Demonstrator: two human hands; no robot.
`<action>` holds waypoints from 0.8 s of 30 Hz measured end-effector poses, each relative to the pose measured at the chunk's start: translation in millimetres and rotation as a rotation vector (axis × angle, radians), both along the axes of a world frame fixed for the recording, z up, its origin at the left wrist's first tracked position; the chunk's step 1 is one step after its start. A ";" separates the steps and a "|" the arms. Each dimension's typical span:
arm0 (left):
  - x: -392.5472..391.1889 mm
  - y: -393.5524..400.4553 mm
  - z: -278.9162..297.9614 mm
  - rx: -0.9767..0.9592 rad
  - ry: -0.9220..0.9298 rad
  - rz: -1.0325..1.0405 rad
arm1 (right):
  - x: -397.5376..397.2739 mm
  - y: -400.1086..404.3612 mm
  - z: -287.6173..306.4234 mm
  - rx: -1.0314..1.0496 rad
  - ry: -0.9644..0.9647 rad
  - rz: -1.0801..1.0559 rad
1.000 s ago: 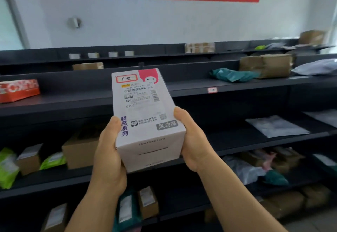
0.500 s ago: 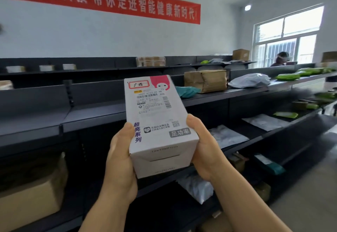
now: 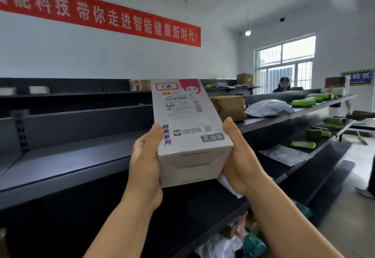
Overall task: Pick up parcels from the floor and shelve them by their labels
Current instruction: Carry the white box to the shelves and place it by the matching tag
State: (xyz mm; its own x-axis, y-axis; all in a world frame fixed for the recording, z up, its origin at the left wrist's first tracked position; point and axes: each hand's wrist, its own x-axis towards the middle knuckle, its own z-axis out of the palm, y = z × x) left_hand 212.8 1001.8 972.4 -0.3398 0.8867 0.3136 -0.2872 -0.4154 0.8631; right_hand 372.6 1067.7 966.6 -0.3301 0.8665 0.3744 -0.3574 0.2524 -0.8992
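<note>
A tall white cardboard box with a pink cartoon head and a printed shipping label [image 3: 182, 119] is held up in front of the dark grey metal shelving [image 3: 81, 156], clear of every shelf, its labelled face turned toward the camera. The left hand [image 3: 145, 162] presses against the box's left side, thumb lying up along the front edge; the right hand [image 3: 241, 156] presses against the right side, thumb up likewise. Both sets of fingers are closed on the box from behind, out of sight. A red-bordered tag with handwritten characters [image 3: 166, 86] sits at the box's top left corner. To the right of the box, on the upper shelf, rests a brown taped cardboard parcel [image 3: 229, 107], and beyond that a crumpled grey plastic mailer bag [image 3: 267, 108]. Farther right of the box lie several bright green flat packets [image 3: 304, 102]. Above the box, on the white wall, hangs a long red banner with white characters [image 3: 101, 18].
</note>
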 end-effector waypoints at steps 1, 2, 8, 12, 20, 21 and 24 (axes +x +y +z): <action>-2.5 8.6 5.7 -0.003 -0.006 0.011 | -2.2 7.3 3.6 0.016 -0.010 -0.013; -6.1 17.1 12.0 0.002 -0.012 0.019 | -4.8 13.9 7.6 0.042 -0.017 -0.025; -37.5 68.5 58.9 0.014 0.080 0.096 | -35.2 61.0 43.3 0.250 -0.092 0.006; -57.4 100.4 79.8 -0.126 0.203 0.168 | -61.5 106.7 65.5 0.230 -0.122 0.013; -88.1 142.3 77.7 -0.369 0.266 0.346 | -105.8 181.4 74.9 0.180 -0.355 0.120; -88.7 144.0 74.4 -0.401 0.272 0.358 | -108.7 187.8 72.7 0.165 -0.396 0.133; -93.3 151.6 63.9 -0.445 0.264 0.374 | -113.8 201.8 64.3 0.108 -0.468 0.178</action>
